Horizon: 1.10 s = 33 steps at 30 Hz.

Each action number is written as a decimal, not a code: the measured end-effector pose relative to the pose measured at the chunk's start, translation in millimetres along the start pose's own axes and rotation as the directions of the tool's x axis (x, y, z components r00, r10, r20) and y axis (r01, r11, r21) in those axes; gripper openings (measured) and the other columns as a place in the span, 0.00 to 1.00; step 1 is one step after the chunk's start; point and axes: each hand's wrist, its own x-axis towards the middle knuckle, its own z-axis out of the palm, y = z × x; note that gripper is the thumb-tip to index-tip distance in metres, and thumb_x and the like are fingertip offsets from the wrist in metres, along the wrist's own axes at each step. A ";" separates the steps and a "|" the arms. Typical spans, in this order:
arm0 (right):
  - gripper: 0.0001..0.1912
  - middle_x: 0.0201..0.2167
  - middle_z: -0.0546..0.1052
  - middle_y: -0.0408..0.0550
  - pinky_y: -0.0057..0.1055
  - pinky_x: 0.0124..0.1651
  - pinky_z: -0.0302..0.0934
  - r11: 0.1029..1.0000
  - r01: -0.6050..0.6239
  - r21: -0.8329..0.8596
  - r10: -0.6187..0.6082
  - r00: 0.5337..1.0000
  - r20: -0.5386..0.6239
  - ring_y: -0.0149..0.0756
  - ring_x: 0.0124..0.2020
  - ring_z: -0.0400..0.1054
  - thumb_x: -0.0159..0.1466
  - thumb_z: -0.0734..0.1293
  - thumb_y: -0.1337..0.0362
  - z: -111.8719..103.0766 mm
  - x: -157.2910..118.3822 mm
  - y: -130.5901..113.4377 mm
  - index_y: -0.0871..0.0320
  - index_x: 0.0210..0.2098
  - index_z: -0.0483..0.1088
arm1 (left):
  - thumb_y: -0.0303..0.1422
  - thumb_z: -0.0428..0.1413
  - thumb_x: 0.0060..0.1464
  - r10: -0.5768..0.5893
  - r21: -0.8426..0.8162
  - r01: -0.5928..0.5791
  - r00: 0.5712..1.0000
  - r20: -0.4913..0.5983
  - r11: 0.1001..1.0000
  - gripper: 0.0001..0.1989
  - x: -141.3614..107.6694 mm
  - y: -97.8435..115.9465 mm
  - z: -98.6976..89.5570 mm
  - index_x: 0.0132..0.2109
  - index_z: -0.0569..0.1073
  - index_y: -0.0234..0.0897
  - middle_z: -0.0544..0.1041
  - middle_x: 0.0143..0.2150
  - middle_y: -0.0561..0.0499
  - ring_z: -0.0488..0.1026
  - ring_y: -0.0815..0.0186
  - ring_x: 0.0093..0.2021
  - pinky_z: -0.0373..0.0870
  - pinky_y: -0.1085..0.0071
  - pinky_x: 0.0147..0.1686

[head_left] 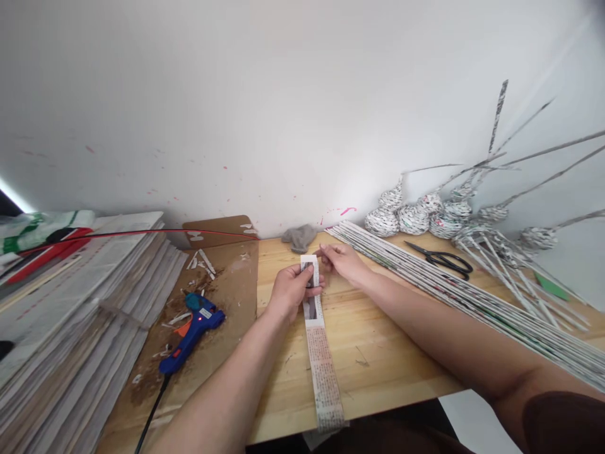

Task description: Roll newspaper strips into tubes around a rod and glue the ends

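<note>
Two bare hands are in my head view, both over the wooden table (368, 356). The left hand (289, 291) is clamped on a newspaper strip (324, 369), thumb on top and fingers coming round from beneath to show at its right side. From that grip the strip runs down the middle of the table to the near edge; its upper end stands just beyond the thumb. I see the right hand (343, 261) beside that upper end, thumb and forefinger close together; I cannot tell whether they touch the strip or pinch anything.

Beyond the hands, a grey cloth (300, 238) lies by the wall (283, 113). To my left, a blue glue gun (191, 334) rests on stained cardboard (239, 290) among paper scraps (207, 263), with a stack of newspapers (125, 302) beside it. On my right I have a row of paper rods (425, 284), then black scissors (442, 258); round woven pieces (413, 219) sit against the wall behind them.
</note>
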 end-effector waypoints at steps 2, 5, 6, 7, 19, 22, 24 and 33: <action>0.20 0.31 0.75 0.50 0.30 0.35 0.59 0.927 0.152 -0.344 -0.164 0.986 -0.004 0.35 0.31 0.67 0.65 0.59 0.51 1.9 20.0 -2.5 0.61 0.41 0.74 | 0.33 0.58 0.52 -0.003 -0.014 0.002 0.999 -0.032 1.000 0.08 -0.5 2.1 0.5 0.35 0.73 0.30 0.78 0.29 0.44 0.76 0.68 0.27 0.74 0.76 0.27; 0.23 0.45 0.74 0.57 0.34 0.46 0.57 0.670 0.192 -0.717 -0.225 0.973 0.051 0.43 0.46 0.66 0.63 0.62 0.53 14.1 49.1 -6.7 0.61 0.51 0.67 | 0.32 0.58 0.52 0.008 -0.030 -0.010 0.999 -0.042 1.000 0.07 -0.9 3.1 0.7 0.35 0.73 0.30 0.78 0.29 0.45 0.76 0.69 0.27 0.74 0.76 0.27; 0.23 0.47 0.73 0.59 0.34 0.47 0.57 0.577 0.178 -0.797 -0.206 0.976 0.069 0.44 0.47 0.66 0.64 0.61 0.53 19.9 57.2 -7.3 0.62 0.52 0.66 | 0.33 0.58 0.52 0.017 -0.032 -0.019 0.999 -0.045 0.999 0.08 -0.7 3.0 0.5 0.35 0.73 0.30 0.78 0.29 0.45 0.76 0.69 0.27 0.74 0.76 0.27; 0.21 0.48 0.72 0.61 0.35 0.47 0.56 0.542 0.172 -0.823 -0.197 0.978 0.075 0.46 0.47 0.65 0.65 0.60 0.55 25.7 64.1 -7.4 0.63 0.51 0.66 | 0.33 0.58 0.53 0.029 -0.033 -0.031 0.998 -0.048 0.999 0.08 -0.4 2.8 0.1 0.35 0.73 0.30 0.78 0.29 0.45 0.76 0.69 0.27 0.74 0.76 0.27; 0.28 0.37 0.77 0.59 0.35 0.39 0.56 0.496 0.115 -0.861 -0.161 0.986 0.039 0.46 0.39 0.70 0.65 0.54 0.43 40.8 93.4 -7.9 0.60 0.41 0.72 | 0.33 0.56 0.55 0.060 -0.072 -0.066 0.995 -0.085 0.995 0.09 1.8 7.0 -1.6 0.36 0.73 0.29 0.77 0.29 0.45 0.76 0.69 0.28 0.73 0.77 0.26; 0.33 0.33 0.76 0.56 0.32 0.36 0.56 0.612 0.098 -0.785 -0.183 0.983 -0.020 0.43 0.35 0.69 0.57 0.61 0.37 35.8 80.7 -5.8 0.62 0.44 0.69 | 0.33 0.56 0.54 0.056 -0.078 -0.063 0.995 -0.085 0.995 0.09 1.8 6.9 -1.7 0.36 0.73 0.30 0.77 0.28 0.46 0.76 0.69 0.27 0.73 0.77 0.26; 0.33 0.30 0.75 0.51 0.30 0.34 0.56 0.766 0.107 -0.634 -0.176 0.983 -0.048 0.38 0.32 0.68 0.53 0.66 0.40 27.6 65.2 -2.8 0.62 0.45 0.68 | 0.34 0.56 0.54 0.056 -0.081 -0.062 0.996 -0.073 0.995 0.09 1.4 6.6 -1.4 0.35 0.73 0.30 0.77 0.28 0.46 0.76 0.69 0.28 0.73 0.76 0.27; 0.21 0.29 0.76 0.48 0.26 0.29 0.56 0.924 -0.191 0.332 0.100 0.957 0.273 0.31 0.29 0.68 0.55 0.69 0.51 -10.0 -24.6 1.6 0.61 0.40 0.74 | 0.41 0.61 0.47 0.082 0.071 -0.083 0.997 0.011 0.994 0.16 2.6 -3.4 -1.3 0.36 0.75 0.32 0.78 0.28 0.46 0.75 0.68 0.26 0.72 0.75 0.24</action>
